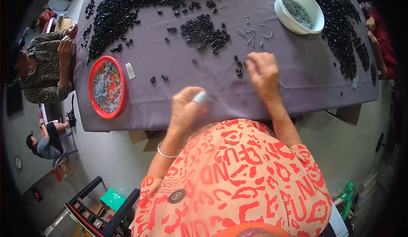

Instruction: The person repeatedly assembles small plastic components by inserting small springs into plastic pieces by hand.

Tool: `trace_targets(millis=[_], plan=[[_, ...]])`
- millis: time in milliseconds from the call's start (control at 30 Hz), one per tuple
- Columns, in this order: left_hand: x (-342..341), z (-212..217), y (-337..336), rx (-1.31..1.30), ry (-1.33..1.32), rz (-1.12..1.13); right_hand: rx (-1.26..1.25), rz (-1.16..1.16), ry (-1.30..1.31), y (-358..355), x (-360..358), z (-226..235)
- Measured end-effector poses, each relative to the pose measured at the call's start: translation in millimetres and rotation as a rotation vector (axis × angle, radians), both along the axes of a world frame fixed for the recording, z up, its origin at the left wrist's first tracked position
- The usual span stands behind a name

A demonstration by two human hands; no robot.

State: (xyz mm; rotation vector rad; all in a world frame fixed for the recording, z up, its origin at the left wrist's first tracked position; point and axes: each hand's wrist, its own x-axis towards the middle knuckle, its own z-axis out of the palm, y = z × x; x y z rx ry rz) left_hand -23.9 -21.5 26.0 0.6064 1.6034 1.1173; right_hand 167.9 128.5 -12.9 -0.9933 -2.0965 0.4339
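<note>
My left hand (186, 109) is curled closed above the near edge of the table, with a white cover (199, 97) at its thumb tip. Whatever its fingers hold is hidden and slightly blurred. Farther right, my right hand (264, 73) has thumb and fingers drawn together low over the cloth. Beside its fingertips lie a few small black plastic parts (239, 72); I cannot make out whether one is in the pinch. Beyond it are scattered thin, clear-grey pins (248, 32). A loose heap of black parts (206, 32) spreads in the middle of the cloth.
A red basin (124, 96) of similar thin pieces stands at left, beside a white tube-like piece (130, 71). A white bowl (278, 11) with pins is at far right. Large black heaps (112, 20) line the far side. Co-workers (46, 62) sit at both sides.
</note>
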Motion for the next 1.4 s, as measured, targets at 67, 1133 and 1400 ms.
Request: trace_targets(millis=[67,1133,1400], plan=[[-22.5,-8.0,3.7,0.047,0.225,0.029,0.002,-0.133,-0.091,17.6,17.3,-2.3],[34.8,-45.1,91.6,0.602,0.974,-0.149,0.082,-0.151,0.093,26.5,20.8,-21.8],[9.5,-32.3,33.1,0.222,-0.388,0.294,0.036,-0.104,0.140,26.4,25.9,-26.7]])
